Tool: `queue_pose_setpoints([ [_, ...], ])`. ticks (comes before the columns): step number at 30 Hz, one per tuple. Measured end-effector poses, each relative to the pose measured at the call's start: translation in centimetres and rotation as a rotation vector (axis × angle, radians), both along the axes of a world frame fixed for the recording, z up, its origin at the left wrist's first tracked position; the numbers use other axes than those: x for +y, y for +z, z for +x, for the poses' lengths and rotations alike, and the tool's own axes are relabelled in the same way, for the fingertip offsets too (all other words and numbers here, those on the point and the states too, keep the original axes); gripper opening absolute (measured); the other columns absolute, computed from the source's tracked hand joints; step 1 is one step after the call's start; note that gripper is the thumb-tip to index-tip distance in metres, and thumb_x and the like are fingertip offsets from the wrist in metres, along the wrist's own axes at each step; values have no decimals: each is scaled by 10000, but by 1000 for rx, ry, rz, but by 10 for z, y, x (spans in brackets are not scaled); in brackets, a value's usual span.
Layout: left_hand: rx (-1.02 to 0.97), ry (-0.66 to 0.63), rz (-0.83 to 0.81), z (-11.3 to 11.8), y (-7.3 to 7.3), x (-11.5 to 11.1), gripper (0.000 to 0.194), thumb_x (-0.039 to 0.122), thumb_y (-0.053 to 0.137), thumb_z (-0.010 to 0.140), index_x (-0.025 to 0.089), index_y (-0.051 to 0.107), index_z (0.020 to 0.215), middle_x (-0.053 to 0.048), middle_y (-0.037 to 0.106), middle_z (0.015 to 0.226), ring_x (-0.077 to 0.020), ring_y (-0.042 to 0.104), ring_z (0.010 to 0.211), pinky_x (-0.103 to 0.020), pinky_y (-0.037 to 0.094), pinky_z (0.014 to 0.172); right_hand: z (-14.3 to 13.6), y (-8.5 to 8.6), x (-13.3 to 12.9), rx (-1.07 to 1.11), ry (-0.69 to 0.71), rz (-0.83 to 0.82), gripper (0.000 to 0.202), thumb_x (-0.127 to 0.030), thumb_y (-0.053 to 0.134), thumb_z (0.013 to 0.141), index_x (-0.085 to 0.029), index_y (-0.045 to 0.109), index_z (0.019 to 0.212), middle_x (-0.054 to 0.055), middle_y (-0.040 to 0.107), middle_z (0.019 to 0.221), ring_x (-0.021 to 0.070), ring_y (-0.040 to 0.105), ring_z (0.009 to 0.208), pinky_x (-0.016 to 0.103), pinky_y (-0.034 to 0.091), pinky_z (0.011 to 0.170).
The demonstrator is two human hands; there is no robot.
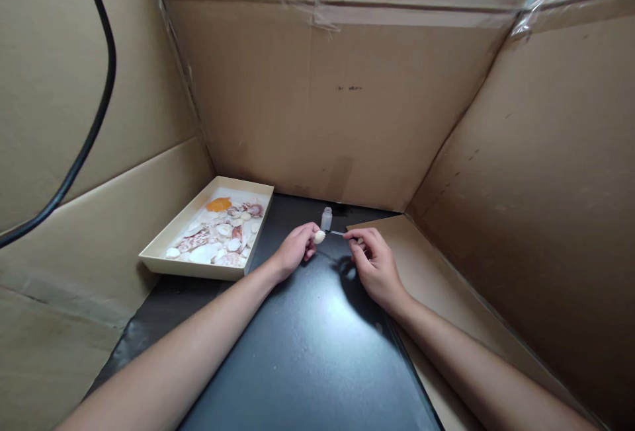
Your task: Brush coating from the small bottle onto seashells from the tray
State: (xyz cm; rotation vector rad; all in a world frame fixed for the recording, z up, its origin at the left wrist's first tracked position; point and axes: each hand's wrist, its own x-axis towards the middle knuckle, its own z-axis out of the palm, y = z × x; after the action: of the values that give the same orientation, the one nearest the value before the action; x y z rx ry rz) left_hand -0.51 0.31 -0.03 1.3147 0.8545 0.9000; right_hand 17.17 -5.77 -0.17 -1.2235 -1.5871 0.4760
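Observation:
My left hand (298, 249) pinches a small, pale, ribbed seashell (319, 237) between thumb and fingers, above the dark tabletop. From the right, my right hand (373, 258) is closed on a thin brush (337, 233), its slim light shaft pointing left. The brush's dark tip is close to the shell; whether they touch, I cannot tell. Just behind stands a small glass bottle (326, 219), upright and uncapped, with whitish contents. Left of my hands, a shallow cream box (193, 272) holds several seashells (218, 236), white and reddish-striped, and one orange shell (219, 204).
Cardboard walls (307, 114) enclose the dark tabletop (297, 365) at the back and both sides. A flat cardboard sheet (436, 285) lies along the right. A black cable (106, 80) hangs at the upper left.

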Motion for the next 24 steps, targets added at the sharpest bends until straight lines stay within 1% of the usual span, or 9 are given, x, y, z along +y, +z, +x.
queue_pose_setpoints([
  [4,-13,1,1,0,1,0,128,289,414,789,186,425,715,61,378,536,-67,354,438,-186,262,437,-1,1,-1,1,93,28,193,-267,470,929,-223,653,972,55,547,959,139,542,679,276,470,623],
  [7,-14,-2,-1,0,0,0,153,308,411,804,186,431,714,62,370,526,-68,349,433,-186,257,435,-1,2,-1,-38,39,12,177,-257,489,916,-222,659,951,49,552,937,134,527,665,271,461,623],
  [10,-15,-1,-2,0,0,1,176,324,406,814,186,430,708,61,369,523,-66,342,425,-186,248,431,-1,2,-2,-17,-17,15,167,-259,489,914,-211,646,941,46,552,936,126,516,638,271,457,619],
  [13,-21,8,-3,0,0,0,149,297,408,803,183,432,710,58,378,536,-64,353,430,-183,254,434,-1,2,-2,9,55,23,169,-265,484,918,-214,633,980,42,555,936,125,526,638,264,451,605],
  [15,-27,11,-3,0,1,0,118,267,411,788,180,434,713,56,389,551,-62,364,437,-182,261,438,-1,1,-2,-13,98,15,170,-261,498,910,-216,634,1003,40,569,937,128,528,648,261,446,606],
  [16,-28,11,-2,0,1,0,108,258,412,783,179,435,713,55,392,554,-61,366,437,-181,261,438,-1,1,-1,-28,92,8,170,-259,506,906,-216,636,1007,39,577,933,129,523,650,261,444,609],
  [20,-14,10,0,0,1,0,110,258,414,783,178,445,714,56,393,540,-61,362,426,-178,254,433,-1,0,0,-18,-13,0,169,-276,515,900,-207,640,991,32,593,878,135,511,646,267,441,623],
  [21,-12,10,0,0,1,0,110,258,415,782,178,447,713,56,396,540,-60,364,425,-178,256,433,-1,0,-1,-2,-4,-3,176,-287,512,905,-207,636,999,32,595,872,137,515,646,268,442,622],
  [24,-11,10,5,0,1,0,106,255,425,772,176,448,705,55,406,547,-58,373,425,-178,268,433,-1,-1,-2,17,87,-19,208,-312,502,918,-216,626,1053,32,599,869,143,535,655,267,446,616],
])
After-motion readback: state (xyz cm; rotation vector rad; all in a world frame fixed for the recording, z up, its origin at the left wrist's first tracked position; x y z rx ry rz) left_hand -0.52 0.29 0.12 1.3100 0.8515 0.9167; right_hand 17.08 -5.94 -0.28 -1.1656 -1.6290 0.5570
